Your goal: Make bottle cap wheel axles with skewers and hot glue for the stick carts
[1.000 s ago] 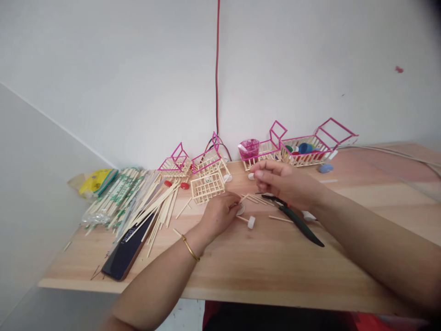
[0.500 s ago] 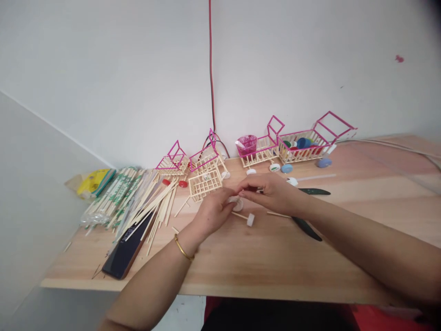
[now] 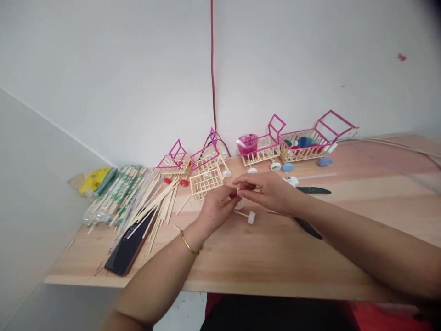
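Observation:
My left hand point(image 3: 217, 208) is closed, thumb and fingers pinched together, with a gold bangle on its wrist. Against its fingertips, my right hand point(image 3: 270, 192) also makes a pinch. A tiny pale bit shows between the two hands, too small to name. Just under the fingers is a round white cap point(image 3: 240, 203), partly hidden. Beside it lies a thin stick with a white cap point(image 3: 251, 218) on its end. A small basket frame of wooden sticks point(image 3: 206, 185) stands behind my left hand.
Along the wall stand several stick carts with pink rims point(image 3: 260, 151); one bears a pink cup point(image 3: 248, 145). Left are loose sticks point(image 3: 161, 207), a phone point(image 3: 126, 250) and bagged sticks point(image 3: 119, 195). A white glue gun point(image 3: 290, 181) and dark-handled scissors point(image 3: 313, 190) lie right.
Both hands stay together in nearly the same spot, with small finger shifts. The whole view has moved slightly. A pale bit now shows at the right fingertips.

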Demonstrator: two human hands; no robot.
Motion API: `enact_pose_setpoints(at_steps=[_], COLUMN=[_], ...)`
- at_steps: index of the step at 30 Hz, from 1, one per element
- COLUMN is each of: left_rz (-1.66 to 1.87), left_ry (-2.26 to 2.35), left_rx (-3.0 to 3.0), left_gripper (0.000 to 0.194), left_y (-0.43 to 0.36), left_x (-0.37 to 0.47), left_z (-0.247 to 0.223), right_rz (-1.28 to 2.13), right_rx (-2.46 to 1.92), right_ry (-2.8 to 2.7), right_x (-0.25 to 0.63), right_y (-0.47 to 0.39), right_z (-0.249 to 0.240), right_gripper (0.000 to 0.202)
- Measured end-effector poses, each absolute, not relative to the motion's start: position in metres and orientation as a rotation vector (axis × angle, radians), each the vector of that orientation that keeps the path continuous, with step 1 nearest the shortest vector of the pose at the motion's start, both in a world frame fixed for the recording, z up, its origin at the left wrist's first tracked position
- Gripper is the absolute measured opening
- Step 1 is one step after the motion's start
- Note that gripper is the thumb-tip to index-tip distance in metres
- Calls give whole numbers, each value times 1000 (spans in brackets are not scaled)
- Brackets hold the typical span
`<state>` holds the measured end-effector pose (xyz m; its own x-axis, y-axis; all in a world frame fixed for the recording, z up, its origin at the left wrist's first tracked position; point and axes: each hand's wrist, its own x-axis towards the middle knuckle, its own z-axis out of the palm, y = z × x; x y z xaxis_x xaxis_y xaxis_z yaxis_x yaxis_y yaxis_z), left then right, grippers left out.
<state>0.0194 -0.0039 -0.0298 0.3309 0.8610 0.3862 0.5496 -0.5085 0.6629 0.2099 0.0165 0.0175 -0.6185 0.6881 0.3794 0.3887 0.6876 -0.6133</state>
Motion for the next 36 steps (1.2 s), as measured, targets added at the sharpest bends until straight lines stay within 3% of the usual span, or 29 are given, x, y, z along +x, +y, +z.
enact_pose_setpoints(at_steps=[7, 12, 25, 31, 36], left_rz=[1117, 1166, 1182, 1126, 1125], left_ry=[1298, 1327, 1265, 1288, 1244], left_rx=[2089, 2077, 2143, 2205, 2223], left_gripper=[9, 11, 10, 11, 11], left_y=[-4, -5, -5, -6, -4], left_x=[19, 19, 24, 24, 24], left_z=[-26, -24, -28, -27, -30], right_rz=[451, 324, 290, 777, 1380], right_rx=[-1095, -1468, -1978, -1863, -1541], right_ry=[-2241, -2530, -2488, -2282, -1650], right_x=[237, 262, 317, 315, 313], right_y=[18, 19, -6, -2, -2], right_z=[46, 50, 2, -5, 13], right_gripper=[30, 29, 37, 21, 16])
